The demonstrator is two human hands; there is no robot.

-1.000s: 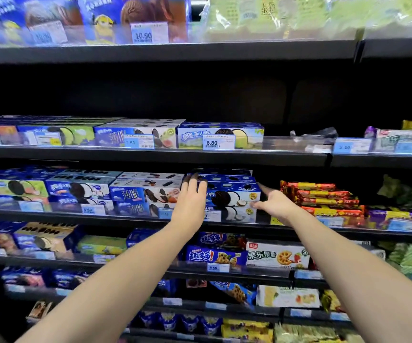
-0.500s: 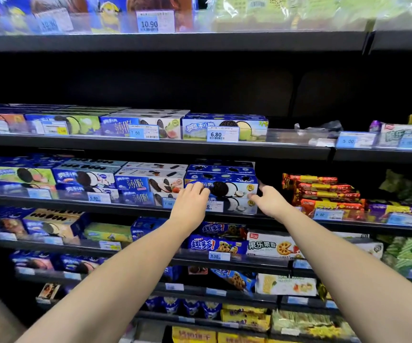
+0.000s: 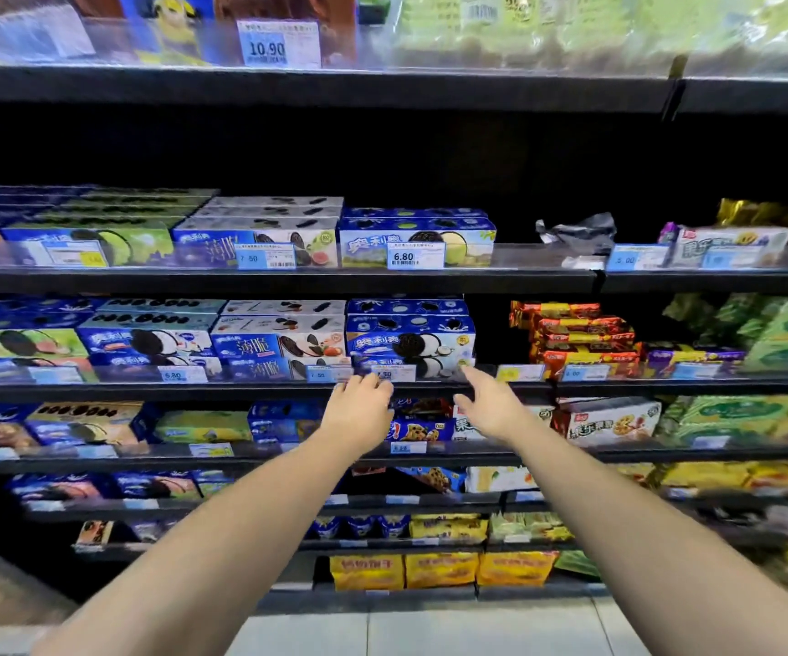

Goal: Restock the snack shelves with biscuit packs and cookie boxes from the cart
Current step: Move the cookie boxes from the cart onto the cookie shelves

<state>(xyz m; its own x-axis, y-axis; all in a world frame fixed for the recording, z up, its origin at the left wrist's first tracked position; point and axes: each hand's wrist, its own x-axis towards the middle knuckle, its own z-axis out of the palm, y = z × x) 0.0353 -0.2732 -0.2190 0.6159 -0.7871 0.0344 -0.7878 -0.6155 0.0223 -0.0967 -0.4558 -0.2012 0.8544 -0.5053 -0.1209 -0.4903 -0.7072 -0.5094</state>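
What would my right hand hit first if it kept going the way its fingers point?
Probably the lower box of the blue cookie box stack: your right hand points up and left, index fingertip near that box's bottom right corner. Depth is hard to judge, so it may catch the shelf edge first.

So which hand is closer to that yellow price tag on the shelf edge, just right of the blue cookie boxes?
The right hand. Its fingertips reach up just left of and below the yellow price tag. The left hand sits further left, under the stacked blue cookie boxes.
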